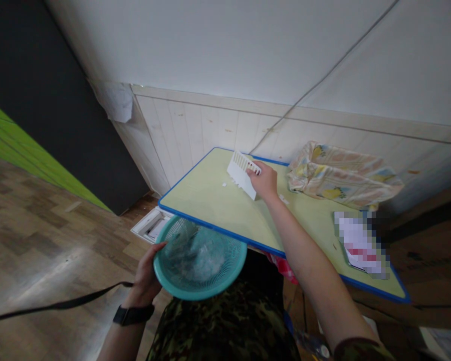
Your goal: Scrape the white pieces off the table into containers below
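Observation:
My left hand (150,271) grips the left rim of a round teal plastic colander (201,291), held under the table's front edge. Crumpled, clear-looking plastic (206,255) lies inside it; I cannot make out its exact kind. Over the table, my right hand (263,181) is closed on the right part of a white box-like piece (242,175) with a row of slots along its top. That piece is tilted on the pale green table (195,195) with blue edging. Small white bits (224,185) lie beside it, and others (283,199) lie near my right wrist.
A patterned cloth-covered basket (342,175) stands at the table's back right. A blurred-out flat item (361,245) lies near the right end. Below the table's left corner is a white open box (150,225). A grey cable (323,80) runs down the wall behind.

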Demonstrator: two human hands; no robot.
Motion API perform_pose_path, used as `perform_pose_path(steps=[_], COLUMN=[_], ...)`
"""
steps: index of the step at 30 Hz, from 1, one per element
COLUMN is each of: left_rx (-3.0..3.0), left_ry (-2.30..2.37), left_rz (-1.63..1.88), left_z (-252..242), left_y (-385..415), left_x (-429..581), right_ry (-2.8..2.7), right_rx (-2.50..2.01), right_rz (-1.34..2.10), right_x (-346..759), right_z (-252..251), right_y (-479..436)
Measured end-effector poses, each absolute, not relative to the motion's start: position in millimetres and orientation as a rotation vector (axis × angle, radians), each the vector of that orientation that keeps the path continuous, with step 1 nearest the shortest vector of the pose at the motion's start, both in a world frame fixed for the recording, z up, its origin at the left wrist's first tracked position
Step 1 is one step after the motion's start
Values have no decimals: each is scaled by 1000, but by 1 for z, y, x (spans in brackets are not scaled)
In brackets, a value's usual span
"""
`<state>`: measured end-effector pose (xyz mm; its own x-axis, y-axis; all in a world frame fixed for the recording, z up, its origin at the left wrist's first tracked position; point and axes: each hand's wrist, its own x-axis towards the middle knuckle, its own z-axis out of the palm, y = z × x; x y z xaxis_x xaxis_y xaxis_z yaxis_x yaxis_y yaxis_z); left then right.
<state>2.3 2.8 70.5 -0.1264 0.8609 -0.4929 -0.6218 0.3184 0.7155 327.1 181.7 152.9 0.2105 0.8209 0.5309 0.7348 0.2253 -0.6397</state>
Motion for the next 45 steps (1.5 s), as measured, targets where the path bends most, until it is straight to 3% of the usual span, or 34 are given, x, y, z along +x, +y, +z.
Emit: perform_pose_path(steps=[45], left_rx=[307], left_ry=[1128], left_rz=[1267], left_z=[70], left_y=[2], left_x=[4], right_ry=[-1624], right_rx=[-1259], right_rz=[353], right_x=[317], right_z=[150], right_y=[181])
